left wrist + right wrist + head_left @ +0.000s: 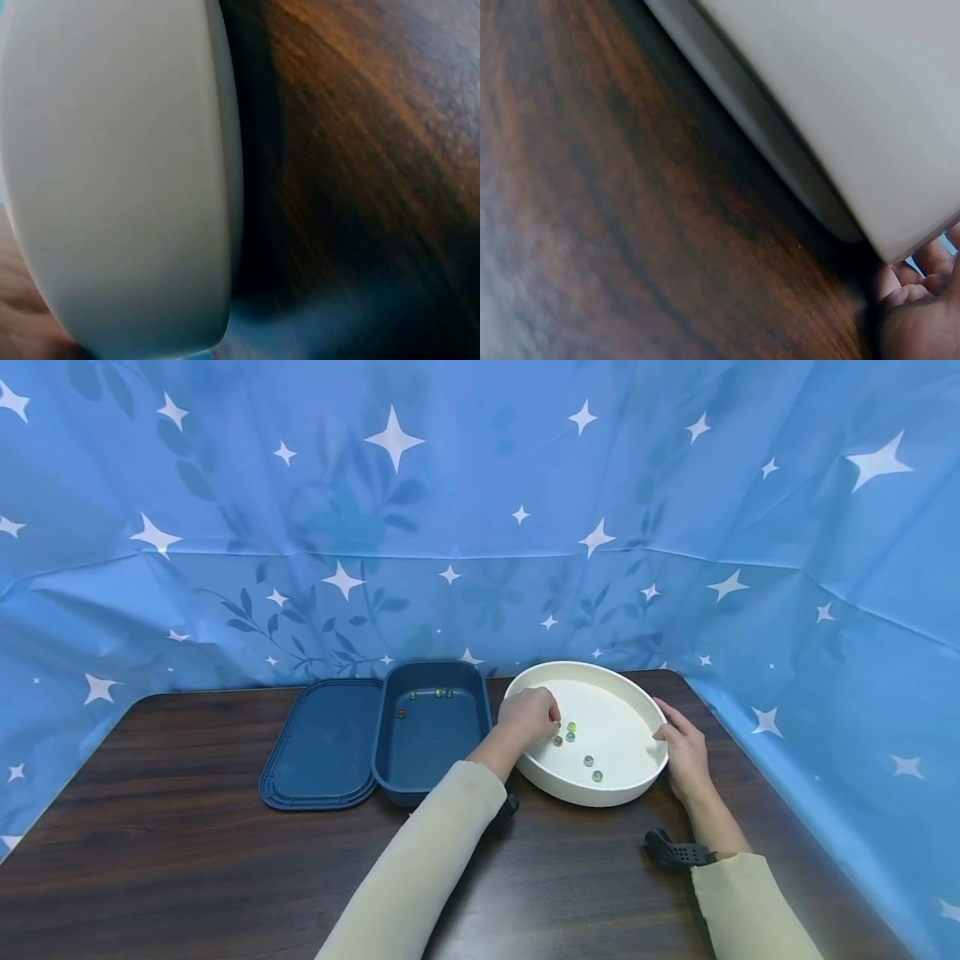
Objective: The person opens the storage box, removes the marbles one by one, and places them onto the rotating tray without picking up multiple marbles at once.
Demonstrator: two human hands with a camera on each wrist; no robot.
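Observation:
A round white dish (615,770) with a raised wall sits on the table, several glass marbles (588,761) lying loose inside it, green, yellow-green and brownish. My left hand (529,718) reaches over the near-left rim, fingers curled down; a small dark marble shows at the fingertips, partly hidden by them. On the dish's right side my right hand (686,750) grips the rim, thumb over the edge and fingers along the outer wall. The right wrist view shows the fingers (934,259) against the wall. In the left wrist view, the wall hides most of the left hand (26,307).
Left of the dish stands a deep blue rectangular container (431,756) holding several marbles (438,693). Its flat blue lid (322,743) lies beside it on the dark wooden table (187,852). A blue star-patterned cloth (450,527) hangs behind and to the right.

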